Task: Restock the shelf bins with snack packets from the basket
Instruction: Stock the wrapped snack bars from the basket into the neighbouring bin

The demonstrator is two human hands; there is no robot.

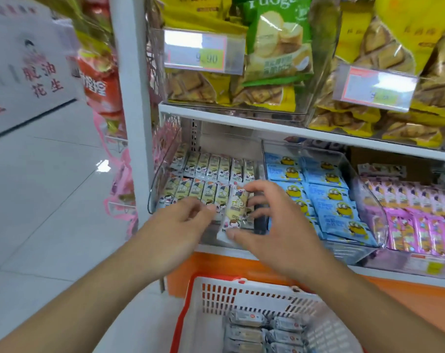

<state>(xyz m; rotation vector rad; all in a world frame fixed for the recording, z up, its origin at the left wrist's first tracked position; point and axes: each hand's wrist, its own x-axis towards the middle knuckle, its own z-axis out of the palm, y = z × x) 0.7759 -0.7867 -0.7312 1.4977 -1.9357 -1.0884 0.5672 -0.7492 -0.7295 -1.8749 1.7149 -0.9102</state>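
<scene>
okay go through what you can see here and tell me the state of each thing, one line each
left hand: fingers curled beside the packet, hold unclear
right hand: fingers round the cream snack packet
cream snack packet: tilted, not yet slotted into the row
left bin: two rows, nearly full
blue packet bin: stocked, stacked
basket: grey packets lie inside

I cannot read the blurred price tag (375, 89). My right hand (269, 225) covers the lower end of the cream packet (236, 208). The basket (241, 296) is cut off by the bottom edge, its grey packets (264, 332) too soft to read.
</scene>
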